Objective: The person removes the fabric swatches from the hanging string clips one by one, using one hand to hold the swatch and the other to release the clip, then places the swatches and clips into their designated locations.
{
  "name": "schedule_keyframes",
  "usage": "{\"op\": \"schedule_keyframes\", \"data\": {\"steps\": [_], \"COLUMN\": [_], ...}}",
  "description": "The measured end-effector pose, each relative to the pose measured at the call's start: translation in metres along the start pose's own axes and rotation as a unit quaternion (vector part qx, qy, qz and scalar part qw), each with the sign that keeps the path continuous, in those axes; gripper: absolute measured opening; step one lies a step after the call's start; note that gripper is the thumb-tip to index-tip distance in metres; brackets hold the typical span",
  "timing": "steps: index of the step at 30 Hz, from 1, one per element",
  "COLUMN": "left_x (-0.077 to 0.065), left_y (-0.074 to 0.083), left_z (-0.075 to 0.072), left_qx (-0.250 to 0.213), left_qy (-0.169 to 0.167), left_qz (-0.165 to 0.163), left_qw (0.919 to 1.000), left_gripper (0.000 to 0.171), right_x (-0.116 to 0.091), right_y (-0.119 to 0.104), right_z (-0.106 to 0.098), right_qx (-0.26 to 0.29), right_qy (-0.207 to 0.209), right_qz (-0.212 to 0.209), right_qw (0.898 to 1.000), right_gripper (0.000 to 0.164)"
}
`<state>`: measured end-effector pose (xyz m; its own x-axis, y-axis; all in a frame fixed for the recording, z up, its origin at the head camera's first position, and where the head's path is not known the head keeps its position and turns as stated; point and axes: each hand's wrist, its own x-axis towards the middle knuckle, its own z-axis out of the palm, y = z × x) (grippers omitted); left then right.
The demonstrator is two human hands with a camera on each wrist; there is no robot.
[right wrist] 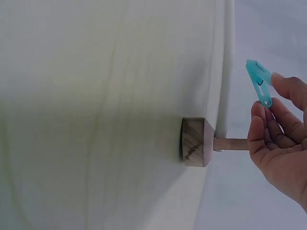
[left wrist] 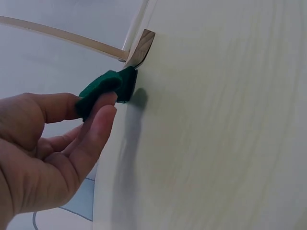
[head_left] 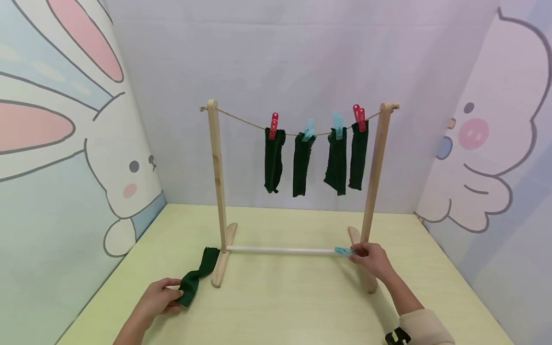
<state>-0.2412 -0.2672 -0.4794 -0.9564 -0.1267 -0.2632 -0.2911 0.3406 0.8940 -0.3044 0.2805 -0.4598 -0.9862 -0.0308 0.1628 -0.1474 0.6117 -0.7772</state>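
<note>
My left hand pinches one end of a dark green cloth strip at the left of the table; its far end reaches the rack's left foot. In the left wrist view the cloth is folded between thumb and fingers. Over by the rack's right post, my right hand pinches a light blue clothespin by its handle ends. The right wrist view shows this clothespin between thumb and fingertips, its tip pointing away from the hand.
A wooden rack with a left post, right post and white crossbar stands on the table. From its string hang several green cloth strips, held by red clothespins and blue clothespins.
</note>
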Motion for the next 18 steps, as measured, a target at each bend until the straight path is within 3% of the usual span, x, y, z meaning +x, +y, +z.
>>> {"op": "schedule_keyframes", "data": {"steps": [3,6,11,18], "left_x": [0.0,0.001,0.0,-0.002], "left_y": [-0.003,-0.006,-0.009,-0.008], "left_z": [-0.001,-0.005,-0.012,-0.014], "left_qx": [0.015,0.036,0.062,0.091], "left_qy": [-0.025,-0.079,-0.177,-0.213], "left_qz": [-0.006,0.004,0.037,0.044], "left_qw": [0.9995,0.9962,0.9816,0.9718], "left_gripper": [0.036,0.035,0.035,0.01], "right_x": [-0.001,0.0,0.0,-0.001], "right_y": [0.004,0.007,0.013,0.02], "right_z": [0.0,0.001,0.001,0.003], "right_qx": [0.002,-0.008,-0.027,-0.027], "right_qy": [-0.006,-0.012,-0.021,-0.037], "right_qz": [0.006,0.013,0.026,0.037], "right_qw": [1.0,1.0,0.999,0.998], "right_gripper": [0.02,0.02,0.019,0.021]}}
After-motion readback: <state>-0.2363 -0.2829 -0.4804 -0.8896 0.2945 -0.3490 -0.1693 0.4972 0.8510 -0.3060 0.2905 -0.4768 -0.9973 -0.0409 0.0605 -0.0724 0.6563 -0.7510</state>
